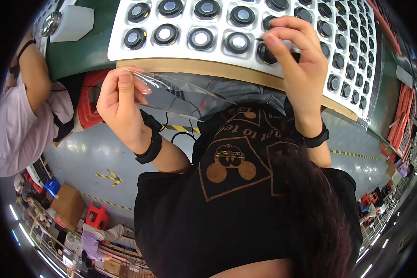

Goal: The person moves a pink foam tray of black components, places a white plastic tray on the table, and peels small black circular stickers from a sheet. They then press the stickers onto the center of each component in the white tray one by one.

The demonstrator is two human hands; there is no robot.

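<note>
- Left hand (120,99): fingers pinched on one corner of a clear plastic bag (180,95), held up in the air below the surface (78,51) edge.
- Bag is empty-looking, stretched rightward from the left hand, over the person's chest.
- Right hand (294,51): fingertips pinched together over the white tray (356,41); whether it grips anything, cannot tell.
- Tray holds rows of round black rings with light centres (200,38), sitting in pockets.
- Another person's arm (32,69) at far left.

Clear plastic bag (180,95), held flat, mid-air
</note>
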